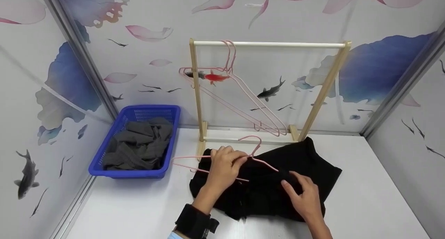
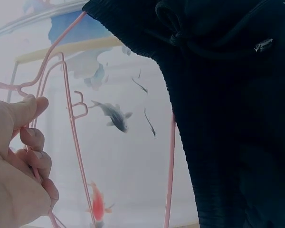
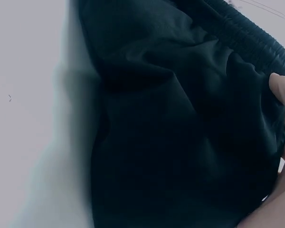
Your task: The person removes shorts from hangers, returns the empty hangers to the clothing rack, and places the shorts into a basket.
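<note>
A pair of black shorts with a gathered waistband lies spread on the white table. My left hand grips a pink hanger just beside its neck, hook upward. The hanger's right shoulder runs in at the waistband, and its end is hidden by the cloth. My right hand pinches the waistband by that end, thumb on the near side. In the left wrist view a drawstring with a metal tip hangs at the waistband. The right wrist view shows my thumb on the shorts' elastic edge.
Behind the shorts stands a rack with a white rail and wooden posts. Pink hangers hang from the rail's left part. A blue basket at the left holds grey clothing. Patterned wall panels close in the table.
</note>
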`<state>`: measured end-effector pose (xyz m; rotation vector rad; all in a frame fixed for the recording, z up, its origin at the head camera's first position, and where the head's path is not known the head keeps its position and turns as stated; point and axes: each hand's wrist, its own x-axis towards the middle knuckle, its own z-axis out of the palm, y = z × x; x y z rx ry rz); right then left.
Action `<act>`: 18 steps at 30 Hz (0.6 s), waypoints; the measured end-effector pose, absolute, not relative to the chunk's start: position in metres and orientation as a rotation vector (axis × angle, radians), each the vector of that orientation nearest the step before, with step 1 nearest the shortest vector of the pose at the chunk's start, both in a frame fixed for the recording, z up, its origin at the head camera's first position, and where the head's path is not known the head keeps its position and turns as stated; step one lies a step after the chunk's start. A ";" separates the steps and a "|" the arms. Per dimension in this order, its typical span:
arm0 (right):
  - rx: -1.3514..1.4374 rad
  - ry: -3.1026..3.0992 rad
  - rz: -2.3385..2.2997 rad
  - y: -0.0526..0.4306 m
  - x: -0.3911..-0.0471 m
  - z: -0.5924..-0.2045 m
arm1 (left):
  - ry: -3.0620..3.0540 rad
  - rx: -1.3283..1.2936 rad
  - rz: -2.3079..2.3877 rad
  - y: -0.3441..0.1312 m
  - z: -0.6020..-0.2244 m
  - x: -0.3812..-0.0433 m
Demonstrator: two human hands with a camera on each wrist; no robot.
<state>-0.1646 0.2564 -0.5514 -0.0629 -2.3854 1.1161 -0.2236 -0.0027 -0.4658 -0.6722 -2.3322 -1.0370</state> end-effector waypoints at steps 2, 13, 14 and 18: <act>-0.046 -2.367 1.120 0.256 -0.166 -0.552 | -2.340 -0.659 -1.045 -0.004 -0.466 -0.223; -0.040 -2.330 1.142 0.255 -0.169 -0.553 | -2.354 -0.641 -1.082 -0.007 -0.468 -0.223; -0.042 -2.333 1.142 0.255 -0.169 -0.553 | -2.353 -0.641 -1.081 -0.007 -0.468 -0.223; -0.045 -2.332 1.139 0.254 -0.169 -0.553 | -2.343 -0.641 -1.072 -0.008 -0.469 -0.224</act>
